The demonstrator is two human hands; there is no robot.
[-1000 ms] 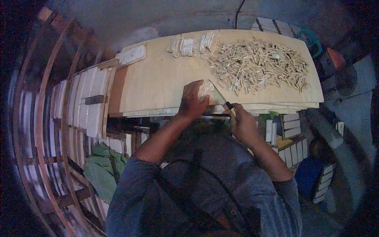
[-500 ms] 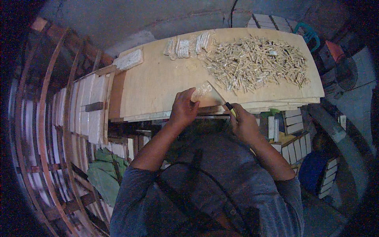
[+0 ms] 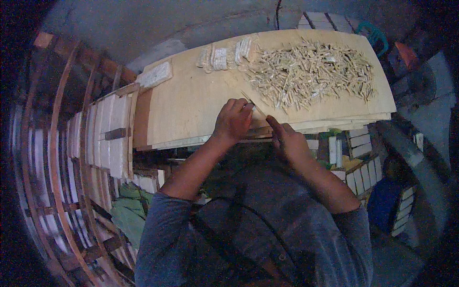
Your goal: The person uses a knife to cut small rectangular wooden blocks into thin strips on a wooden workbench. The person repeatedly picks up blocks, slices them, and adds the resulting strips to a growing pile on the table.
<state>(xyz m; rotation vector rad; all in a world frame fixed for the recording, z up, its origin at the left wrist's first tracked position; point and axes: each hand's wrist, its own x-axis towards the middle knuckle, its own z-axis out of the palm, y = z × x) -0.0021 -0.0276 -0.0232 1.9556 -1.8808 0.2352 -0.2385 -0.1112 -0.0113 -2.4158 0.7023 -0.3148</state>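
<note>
My right hand (image 3: 290,146) is closed round the handle of a knife, at the near edge of a pale wooden board (image 3: 186,105). The slim knife blade (image 3: 258,111) slants up and left, its tip close to my left fingers. My left hand (image 3: 233,120) is curled shut over the board just left of the blade. What lies inside it is hidden by the fingers. A wide heap of short, pale, stick-like pieces (image 3: 313,74) covers the board's right part. Several whitish bundles (image 3: 221,59) lie along its far edge.
A flat white packet (image 3: 157,75) sits at the board's far left corner. Wooden rack bars (image 3: 62,110) stand on the left, beside stacked pale slabs (image 3: 114,148). Green cloth (image 3: 128,210) hangs below. Whitish blocks (image 3: 362,179) are stacked at the right, near a teal chair (image 3: 377,38).
My left hand has moved right and closed, and the pale, patterned piece it held is now out of sight. The knife hand has shifted slightly left, bringing both hands closer together.
</note>
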